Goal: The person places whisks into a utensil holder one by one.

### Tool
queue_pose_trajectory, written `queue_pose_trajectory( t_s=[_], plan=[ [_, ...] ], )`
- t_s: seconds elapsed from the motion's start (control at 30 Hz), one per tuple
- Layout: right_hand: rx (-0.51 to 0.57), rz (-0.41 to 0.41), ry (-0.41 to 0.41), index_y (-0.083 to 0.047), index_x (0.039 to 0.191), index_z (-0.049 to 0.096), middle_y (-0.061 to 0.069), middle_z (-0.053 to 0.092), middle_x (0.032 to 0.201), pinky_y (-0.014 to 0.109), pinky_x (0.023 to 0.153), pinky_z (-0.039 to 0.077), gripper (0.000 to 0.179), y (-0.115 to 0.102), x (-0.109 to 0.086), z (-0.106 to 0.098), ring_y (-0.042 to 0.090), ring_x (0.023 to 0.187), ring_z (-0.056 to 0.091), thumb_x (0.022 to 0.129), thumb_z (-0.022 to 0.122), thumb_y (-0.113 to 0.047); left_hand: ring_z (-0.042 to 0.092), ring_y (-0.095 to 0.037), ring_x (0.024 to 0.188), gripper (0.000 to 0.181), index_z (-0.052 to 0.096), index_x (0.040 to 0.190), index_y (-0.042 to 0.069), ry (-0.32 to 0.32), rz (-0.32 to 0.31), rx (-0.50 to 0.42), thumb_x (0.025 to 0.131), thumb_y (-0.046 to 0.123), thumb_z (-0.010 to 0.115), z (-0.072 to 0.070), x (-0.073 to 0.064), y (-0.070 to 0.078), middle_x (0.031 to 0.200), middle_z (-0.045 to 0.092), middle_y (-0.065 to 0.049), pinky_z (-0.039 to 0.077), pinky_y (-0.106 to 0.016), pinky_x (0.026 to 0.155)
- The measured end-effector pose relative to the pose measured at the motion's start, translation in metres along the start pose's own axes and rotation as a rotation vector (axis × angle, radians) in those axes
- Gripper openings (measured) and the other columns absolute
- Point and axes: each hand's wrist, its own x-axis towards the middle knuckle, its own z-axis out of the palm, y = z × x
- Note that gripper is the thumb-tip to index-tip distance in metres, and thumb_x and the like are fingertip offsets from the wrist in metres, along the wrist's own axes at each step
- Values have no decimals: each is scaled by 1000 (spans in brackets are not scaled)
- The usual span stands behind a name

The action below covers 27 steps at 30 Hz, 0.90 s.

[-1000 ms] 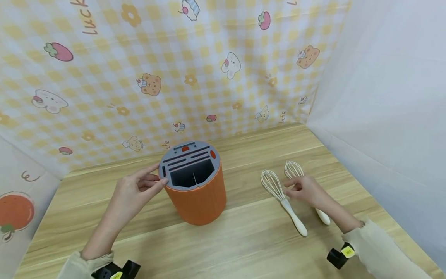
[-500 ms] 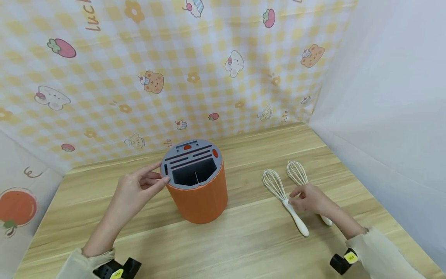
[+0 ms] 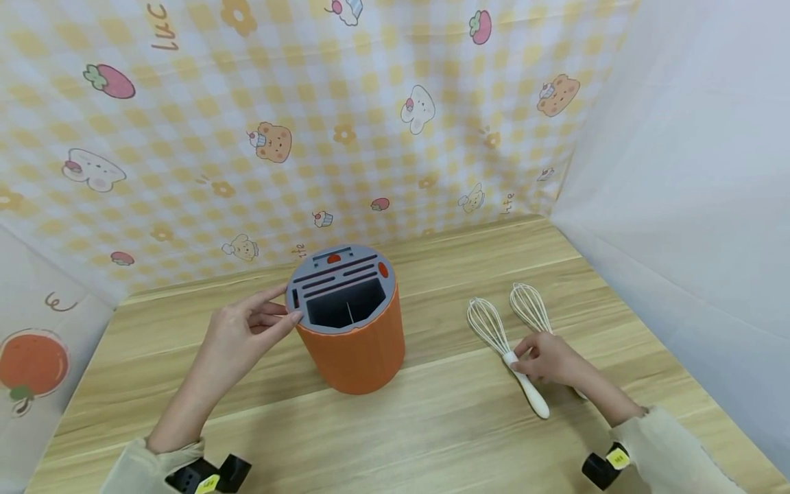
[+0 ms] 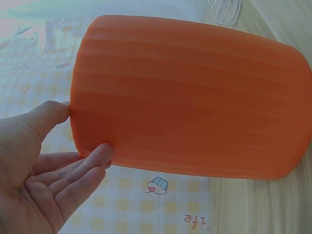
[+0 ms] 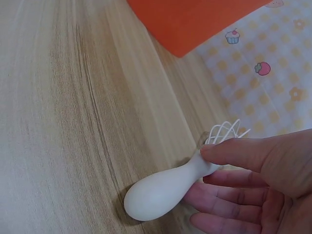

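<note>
A round orange utensil holder (image 3: 354,360) with a grey slotted lid (image 3: 321,280) stands upright at the table's middle. My left hand (image 3: 241,339) holds its left rim, with thumb at the top edge and fingers against the orange side (image 4: 190,97). On the right lie two cream-white whisks, side by side. My right hand (image 3: 546,358) pinches the nearer whisk (image 3: 532,396) where handle meets wires; in the right wrist view its thumb sits on the narrow neck of the handle (image 5: 158,195). That hand partly hides the farther whisk (image 3: 529,307).
The wooden table (image 3: 407,446) backs onto a yellow checked cloth (image 3: 345,165) with cartoon prints. A white sheet (image 3: 691,178) hangs along the right side. Another printed cloth (image 3: 37,295) borders the left.
My right hand has come down and slightly toward me from between the whisks, and now pinches the nearer one's handle. The left hand stays on the holder's rim. The head view shifts slightly.
</note>
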Motion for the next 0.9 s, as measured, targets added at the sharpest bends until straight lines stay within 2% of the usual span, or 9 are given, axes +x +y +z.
queue_pose_trajectory(
  t_s=[0.9],
  plan=[
    [-3, -5, 10, 8, 92, 61, 4, 55, 59, 29, 47, 47, 21, -6, -4, -6, 16, 52, 56, 79, 69, -8, 66, -11, 76, 50, 53, 129, 8, 9, 7, -3, 86, 29, 66, 1, -2, 0, 93, 66, -10, 51, -23, 61]
  ],
)
